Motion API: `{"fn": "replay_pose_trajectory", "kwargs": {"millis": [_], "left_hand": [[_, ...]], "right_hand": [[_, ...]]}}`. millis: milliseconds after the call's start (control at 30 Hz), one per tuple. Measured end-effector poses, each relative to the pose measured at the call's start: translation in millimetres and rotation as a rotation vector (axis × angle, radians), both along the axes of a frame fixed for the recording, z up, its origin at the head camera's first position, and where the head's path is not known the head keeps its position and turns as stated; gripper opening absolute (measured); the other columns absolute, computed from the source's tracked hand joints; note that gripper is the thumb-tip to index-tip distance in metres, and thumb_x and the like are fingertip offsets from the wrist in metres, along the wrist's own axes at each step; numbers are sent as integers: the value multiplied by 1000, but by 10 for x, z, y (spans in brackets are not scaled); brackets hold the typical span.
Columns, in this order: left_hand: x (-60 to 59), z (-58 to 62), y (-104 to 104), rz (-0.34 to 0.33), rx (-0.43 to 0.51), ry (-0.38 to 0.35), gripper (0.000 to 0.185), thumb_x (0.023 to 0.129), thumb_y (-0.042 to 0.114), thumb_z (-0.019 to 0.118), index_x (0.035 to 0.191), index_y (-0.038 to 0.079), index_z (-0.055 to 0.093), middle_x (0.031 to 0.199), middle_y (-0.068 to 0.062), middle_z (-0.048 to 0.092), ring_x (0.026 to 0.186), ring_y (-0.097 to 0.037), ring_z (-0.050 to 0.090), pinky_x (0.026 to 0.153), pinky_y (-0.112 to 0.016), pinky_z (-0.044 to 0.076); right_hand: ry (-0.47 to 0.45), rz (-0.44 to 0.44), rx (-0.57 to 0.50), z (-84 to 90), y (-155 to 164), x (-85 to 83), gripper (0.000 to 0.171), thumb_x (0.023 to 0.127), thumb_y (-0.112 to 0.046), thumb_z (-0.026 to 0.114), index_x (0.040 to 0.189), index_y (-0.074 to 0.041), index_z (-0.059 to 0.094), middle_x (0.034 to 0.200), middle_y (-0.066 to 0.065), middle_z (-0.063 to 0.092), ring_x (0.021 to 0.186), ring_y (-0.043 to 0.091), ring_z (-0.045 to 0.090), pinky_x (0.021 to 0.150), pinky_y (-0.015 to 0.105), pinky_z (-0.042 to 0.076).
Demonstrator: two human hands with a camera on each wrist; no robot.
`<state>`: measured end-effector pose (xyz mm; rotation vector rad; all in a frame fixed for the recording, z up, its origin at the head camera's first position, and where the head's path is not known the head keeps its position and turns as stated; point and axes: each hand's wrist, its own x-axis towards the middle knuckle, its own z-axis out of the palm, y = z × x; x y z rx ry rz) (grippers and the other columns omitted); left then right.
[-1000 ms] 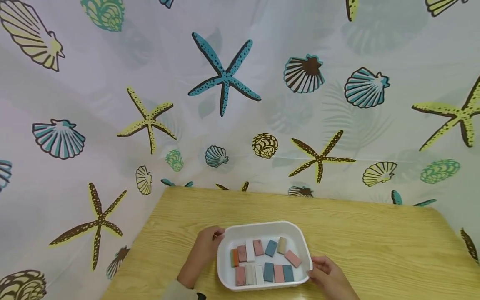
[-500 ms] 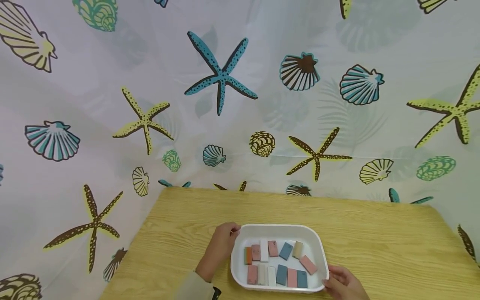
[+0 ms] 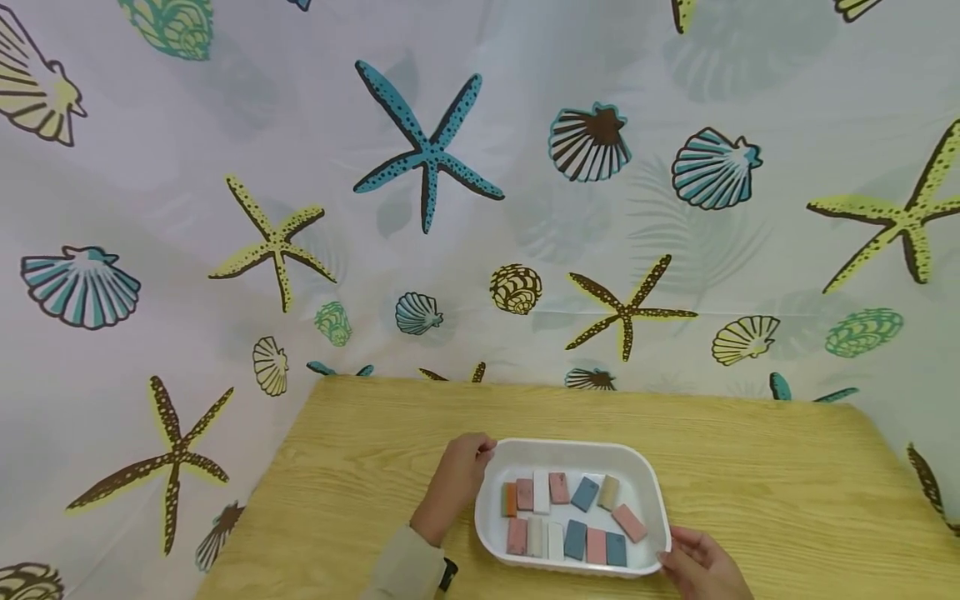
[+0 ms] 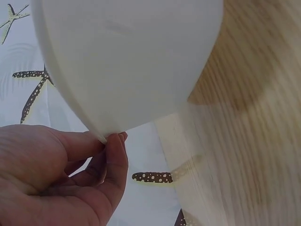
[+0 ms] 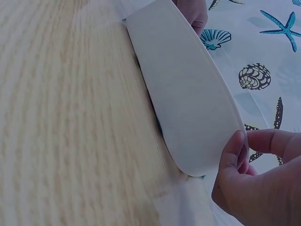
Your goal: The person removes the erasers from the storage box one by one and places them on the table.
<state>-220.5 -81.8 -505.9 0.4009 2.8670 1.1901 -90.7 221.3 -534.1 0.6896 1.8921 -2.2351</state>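
Shifted to the right along the table (image 3: 375, 433) since a second earlier, a white tray (image 3: 570, 452) travels with both hands on its rim; whether its base touches the wood cannot be told. Inside, small blocks lie in two loose rows. The back row runs from an orange-and-green block (image 3: 509, 500) at the left through a tall white block (image 3: 542, 492) to a beige block (image 3: 608, 492), with a slanted pink block (image 3: 629, 523) at its right end. The front row sits closer together, ending at the right in a blue-gray block (image 3: 616, 549). The left hand (image 3: 462, 468) pinches the rim at the back left corner, thumb and fingers drawn together; the right hand (image 3: 707, 567) pinches it near the front right corner. A pale sleeve (image 3: 405, 567) and a dark band (image 3: 448, 573) show at the left wrist. Beyond the table hangs a white curtain (image 3: 480, 275) printed with starfish and shells.
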Motion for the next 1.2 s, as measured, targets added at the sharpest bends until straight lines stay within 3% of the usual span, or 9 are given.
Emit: {"fn": "replay_pose_trajectory", "kwargs": {"millis": [233,533,1033,1200], "left_hand": [[-122,-12,93,23,-10,-27,14,91,3,57,102,1,66,96,-7,64,88,-16,59,73,-29,52],[-194,-50,119,-6,37,-10,14,91,2,56,102,0,65,95,-8,64,87,-17,60,69,-26,52],[-461,-50,115,12,81,-40,16,93,3,54,104,1,65,96,-5,63,87,-15,58,70,-28,51],[-519,-43,146,25,47,6,14,92,2,56,101,0,66,96,-8,65,89,-18,59,72,-30,52]], "right_hand": [[-20,11,18,85,69,-108,54,81,9,61,127,15,32,98,10,56,85,14,56,78,26,52],[3,26,39,95,128,-192,51,81,10,59,124,17,33,95,10,56,84,14,57,78,27,52],[16,59,28,99,120,-429,51,89,4,55,132,14,28,110,15,47,92,14,52,81,25,50],[29,68,16,110,108,-489,50,90,3,53,132,12,28,116,16,44,96,16,51,82,26,49]]}}
